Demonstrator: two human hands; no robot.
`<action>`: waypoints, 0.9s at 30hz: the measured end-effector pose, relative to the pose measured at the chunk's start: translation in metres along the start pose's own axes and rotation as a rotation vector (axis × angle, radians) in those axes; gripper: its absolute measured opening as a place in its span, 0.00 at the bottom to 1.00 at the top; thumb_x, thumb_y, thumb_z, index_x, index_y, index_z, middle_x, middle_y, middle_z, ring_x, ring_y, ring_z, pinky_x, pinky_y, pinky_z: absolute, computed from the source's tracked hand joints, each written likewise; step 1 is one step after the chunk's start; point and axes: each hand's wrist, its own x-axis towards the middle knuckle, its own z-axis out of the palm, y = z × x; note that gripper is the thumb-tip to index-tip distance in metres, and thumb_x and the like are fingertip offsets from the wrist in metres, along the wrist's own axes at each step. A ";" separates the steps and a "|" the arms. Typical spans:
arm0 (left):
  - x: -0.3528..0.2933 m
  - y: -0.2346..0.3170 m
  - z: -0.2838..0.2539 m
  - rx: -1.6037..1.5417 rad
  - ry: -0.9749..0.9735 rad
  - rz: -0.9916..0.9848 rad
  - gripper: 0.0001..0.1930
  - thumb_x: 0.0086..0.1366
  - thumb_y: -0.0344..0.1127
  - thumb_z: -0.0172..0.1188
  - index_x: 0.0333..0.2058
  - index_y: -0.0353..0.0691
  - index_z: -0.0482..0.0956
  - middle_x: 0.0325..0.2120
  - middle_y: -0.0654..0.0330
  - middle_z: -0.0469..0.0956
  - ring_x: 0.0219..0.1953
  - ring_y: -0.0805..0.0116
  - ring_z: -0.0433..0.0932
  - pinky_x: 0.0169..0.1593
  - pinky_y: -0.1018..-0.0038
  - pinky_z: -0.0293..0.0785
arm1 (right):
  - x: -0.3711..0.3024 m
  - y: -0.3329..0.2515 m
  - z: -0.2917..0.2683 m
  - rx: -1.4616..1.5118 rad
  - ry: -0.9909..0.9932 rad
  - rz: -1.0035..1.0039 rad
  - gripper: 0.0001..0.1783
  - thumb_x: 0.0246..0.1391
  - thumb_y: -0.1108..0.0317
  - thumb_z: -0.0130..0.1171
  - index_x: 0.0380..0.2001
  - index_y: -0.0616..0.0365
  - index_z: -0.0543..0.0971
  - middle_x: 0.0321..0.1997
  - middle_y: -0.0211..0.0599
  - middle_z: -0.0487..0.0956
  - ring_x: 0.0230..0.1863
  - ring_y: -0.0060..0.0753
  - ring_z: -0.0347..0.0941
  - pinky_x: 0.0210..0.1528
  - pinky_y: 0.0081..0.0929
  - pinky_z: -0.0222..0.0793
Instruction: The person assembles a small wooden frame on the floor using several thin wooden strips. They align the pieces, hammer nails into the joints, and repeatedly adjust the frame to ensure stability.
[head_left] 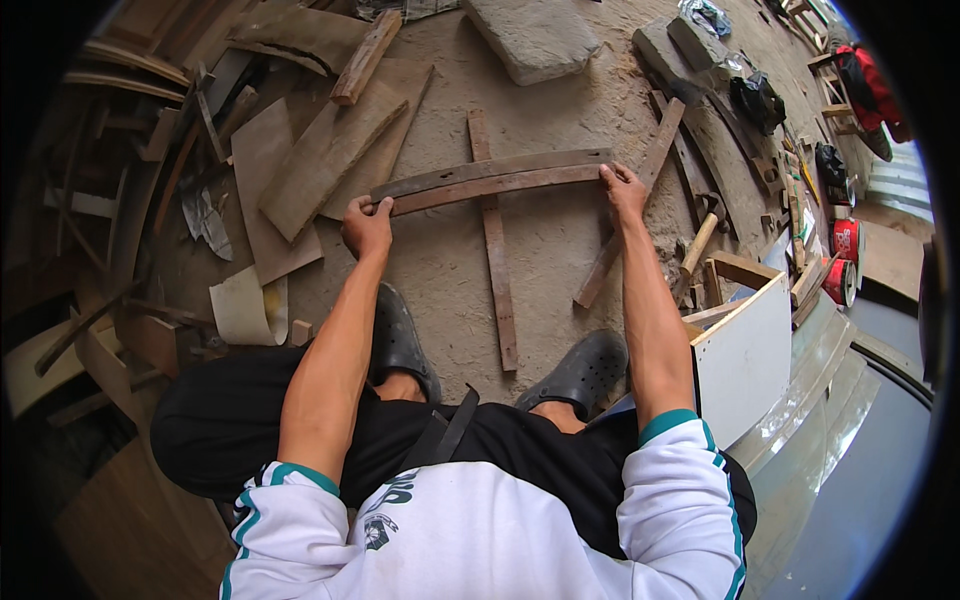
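Stretched between my two hands is a long wooden strip [500,182], greyish along its far face and reddish brown along its near one, with a few small dark holes. My left hand [367,228] pinches its left end, thumb on top. At the opposite end, my right hand [624,190] is closed on it. Beneath it, a narrower brown wooden strip [499,290] lies on the ground, pointing away from me and crossing under the held one. Another brown wooden bar [600,268] slants along the ground past my right wrist, partly hidden by it.
Scrap boards [330,160] pile up on the left. A stone slab [530,38] lies at the far middle. To the right are a hammer [699,245], a white-sided wooden box [745,355], red cans [846,240] and glass sheets [815,400]. My feet flank the lying strip.
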 end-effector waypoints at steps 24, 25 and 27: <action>-0.018 0.024 -0.012 0.512 -0.172 0.303 0.41 0.56 0.51 0.69 0.65 0.43 0.64 0.58 0.46 0.68 0.62 0.50 0.66 0.63 0.58 0.64 | -0.002 -0.003 0.007 0.135 0.043 0.078 0.28 0.48 0.62 0.73 0.52 0.62 0.80 0.47 0.43 0.83 0.45 0.30 0.80 0.48 0.24 0.73; -0.019 0.023 -0.012 0.592 -0.135 0.353 0.39 0.58 0.48 0.68 0.66 0.45 0.63 0.60 0.46 0.66 0.64 0.51 0.64 0.65 0.58 0.62 | -0.010 -0.014 0.011 0.146 0.039 0.088 0.28 0.48 0.62 0.73 0.52 0.63 0.80 0.47 0.43 0.83 0.45 0.31 0.80 0.48 0.24 0.73; -0.014 0.022 -0.005 0.595 -0.175 0.638 0.36 0.59 0.41 0.64 0.66 0.48 0.63 0.62 0.49 0.64 0.67 0.53 0.60 0.68 0.58 0.57 | -0.007 -0.014 0.008 0.123 0.068 0.075 0.27 0.49 0.63 0.73 0.51 0.64 0.80 0.45 0.39 0.83 0.44 0.27 0.78 0.48 0.22 0.71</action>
